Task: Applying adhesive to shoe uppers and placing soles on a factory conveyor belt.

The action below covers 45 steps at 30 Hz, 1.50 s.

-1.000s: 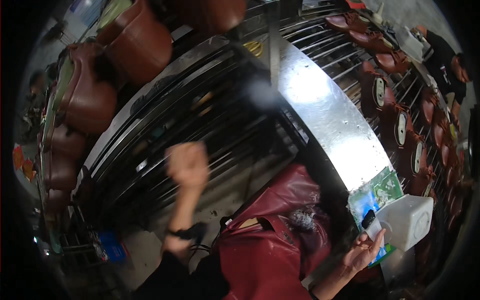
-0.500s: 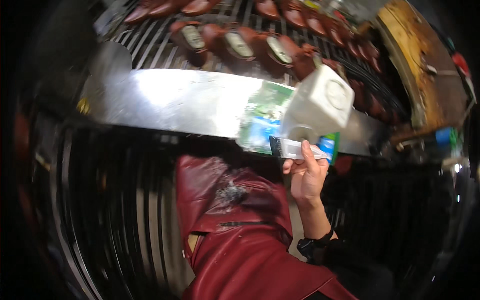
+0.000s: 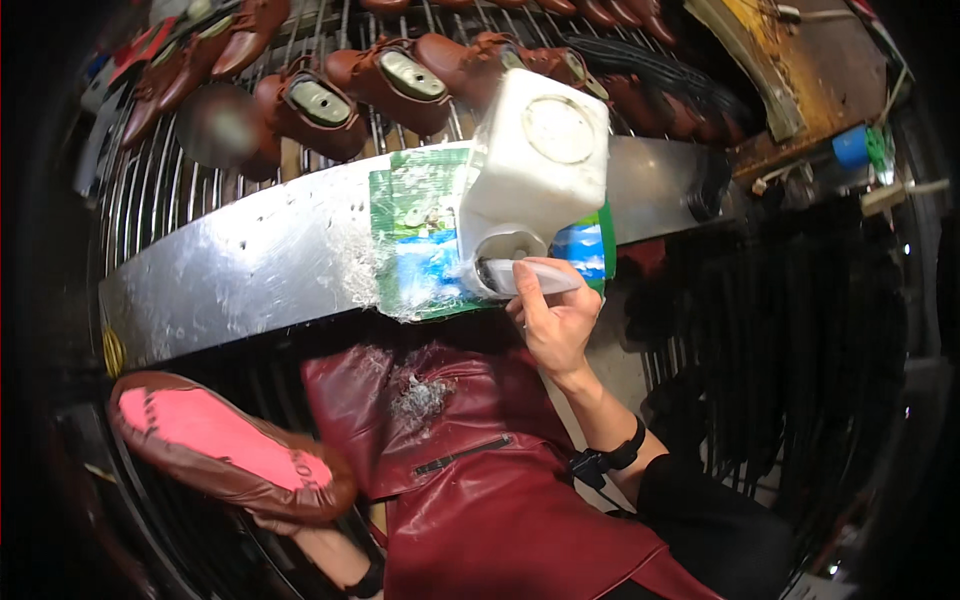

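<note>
My right hand [image 3: 560, 325] pinches a flat, pale-handled tool [image 3: 545, 278] with a dark end, which looks like a brush. Its dark end sits at the opening cut low in a white plastic jug [image 3: 545, 150], and part of it is hidden there. The jug rests on a green and blue printed sheet [image 3: 420, 265] on the metal bench. At lower left, my left hand supports a brown leather shoe [image 3: 330, 490], turned with its pink underside up. The shoe hides the fingers; only the left forearm shows below it.
Brown shoes [image 3: 390, 85] stand in rows on a metal-bar rack beyond the bench [image 3: 260, 240]. A worn wooden board [image 3: 800, 70] and a blue object [image 3: 850, 147] are at the far right. A dark red apron [image 3: 480, 510] covers my lap.
My left hand has come into view at lower left with the brown shoe. The brush's dark end has moved to the jug's opening. The whole view has shifted and turned.
</note>
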{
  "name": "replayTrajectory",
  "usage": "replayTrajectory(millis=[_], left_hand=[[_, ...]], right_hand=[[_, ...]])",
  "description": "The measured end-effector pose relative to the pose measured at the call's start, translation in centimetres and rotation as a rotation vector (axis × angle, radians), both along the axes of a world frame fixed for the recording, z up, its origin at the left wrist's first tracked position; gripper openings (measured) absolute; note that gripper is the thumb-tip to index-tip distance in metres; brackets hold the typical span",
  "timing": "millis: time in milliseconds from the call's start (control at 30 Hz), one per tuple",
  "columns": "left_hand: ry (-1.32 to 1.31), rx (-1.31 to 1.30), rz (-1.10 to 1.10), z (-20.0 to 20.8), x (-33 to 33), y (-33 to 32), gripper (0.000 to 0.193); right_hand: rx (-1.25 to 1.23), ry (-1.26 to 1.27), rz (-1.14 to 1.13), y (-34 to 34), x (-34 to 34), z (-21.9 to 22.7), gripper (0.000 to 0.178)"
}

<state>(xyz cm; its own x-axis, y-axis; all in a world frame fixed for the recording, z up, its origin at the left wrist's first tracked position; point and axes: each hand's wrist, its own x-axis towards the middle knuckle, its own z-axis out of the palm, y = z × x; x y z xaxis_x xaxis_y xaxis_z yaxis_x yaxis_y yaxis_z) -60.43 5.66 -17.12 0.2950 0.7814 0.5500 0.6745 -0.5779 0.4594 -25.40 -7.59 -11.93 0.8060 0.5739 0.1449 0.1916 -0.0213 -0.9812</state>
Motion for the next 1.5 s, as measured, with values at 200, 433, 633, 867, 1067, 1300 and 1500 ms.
replayTrajectory(millis=[200, 433, 633, 867, 1067, 1300, 1500], left_hand=[[-0.110, -0.151, -0.145, 1.1, 3.5, -0.1, 0.041], [0.036, 0.222, -0.299, -1.4, 3.2, -1.3, 0.033], [0.057, 0.268, -0.265, -3.2, 2.8, -2.0, 0.040], [0.042, 0.277, -0.286, -2.8, 2.9, -1.9, 0.036], [0.019, 0.309, -0.271, -2.2, 3.2, -1.5, 0.032], [0.016, 0.314, -0.265, -1.5, 4.2, -1.2, 0.037], [0.036, 0.290, -0.256, -0.3, 4.4, -1.7, 0.045]], right_hand=[[0.201, 0.649, 0.010, 0.1, 0.2, 2.2, 0.023], [0.204, 1.024, 0.328, 1.5, -4.0, 2.1, 0.019], [0.107, 0.797, 0.626, 4.1, -7.5, 1.3, 0.016], [0.056, 0.326, 0.468, 12.9, -6.2, -1.3, 0.017], [0.012, 0.555, 0.677, 10.0, -5.0, 0.1, 0.022], [0.287, 0.009, 1.027, 0.6, -6.9, 3.9, 0.011], [0.281, -0.189, 1.259, -4.4, -7.2, 6.0, 0.031]])
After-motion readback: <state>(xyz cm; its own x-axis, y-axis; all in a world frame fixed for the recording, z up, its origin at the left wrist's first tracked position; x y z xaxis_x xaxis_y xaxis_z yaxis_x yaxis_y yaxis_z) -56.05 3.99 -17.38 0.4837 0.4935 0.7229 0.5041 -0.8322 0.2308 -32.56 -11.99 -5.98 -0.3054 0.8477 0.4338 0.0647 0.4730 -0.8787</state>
